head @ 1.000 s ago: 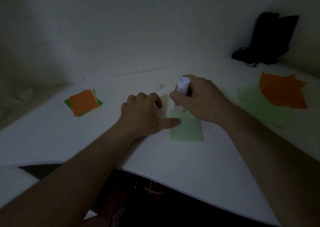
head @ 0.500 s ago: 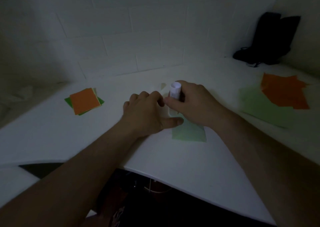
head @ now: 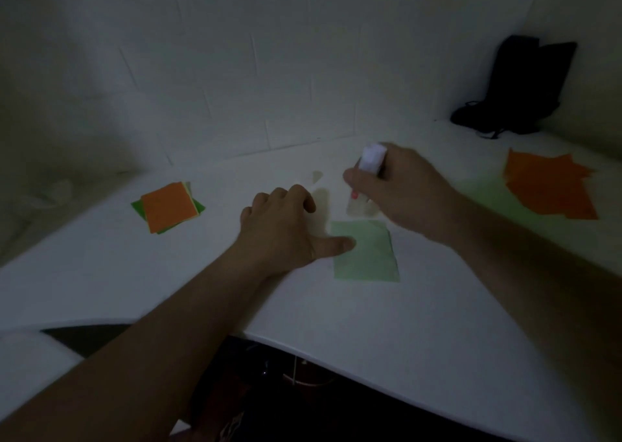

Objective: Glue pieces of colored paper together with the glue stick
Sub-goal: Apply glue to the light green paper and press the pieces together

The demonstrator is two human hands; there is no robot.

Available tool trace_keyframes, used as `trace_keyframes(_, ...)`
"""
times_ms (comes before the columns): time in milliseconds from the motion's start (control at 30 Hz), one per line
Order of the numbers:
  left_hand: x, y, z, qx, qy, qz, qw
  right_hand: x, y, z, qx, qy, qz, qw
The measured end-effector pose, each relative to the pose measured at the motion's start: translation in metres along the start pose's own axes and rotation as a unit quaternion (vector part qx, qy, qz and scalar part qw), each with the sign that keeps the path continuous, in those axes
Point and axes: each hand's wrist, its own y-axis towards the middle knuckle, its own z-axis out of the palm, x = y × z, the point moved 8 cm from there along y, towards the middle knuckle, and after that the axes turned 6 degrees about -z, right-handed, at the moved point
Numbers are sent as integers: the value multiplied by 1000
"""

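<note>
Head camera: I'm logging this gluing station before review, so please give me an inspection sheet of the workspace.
Surface: white table, dim light.
Job's things: glue stick tilted, tip at the far edge of the pale green sheet; mixed orange-topped stack at left; orange sheets over green paper at right.
Clutter: black bag in far right corner.
Grips: right hand holds the glue stick; left hand knuckles down, thumb on the sheet's edge.
Cables: a thin pale cord below the table edge, unclear.
Surroundings: white tiled wall.

White table (head: 370, 323), white brick wall (head: 235, 71); black bag (head: 525, 88) in far right corner
</note>
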Motion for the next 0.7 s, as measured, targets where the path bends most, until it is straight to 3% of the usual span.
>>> trace_keyframes(267, -3, -1, 0, -14, 6, 1, 1000, -1, -6, 29, 24, 31, -23, 999)
trace_keyframes(700, -2, 0, 1, -9, 9, 0, 1000, 6, -12, 33, 44, -16, -49, 998)
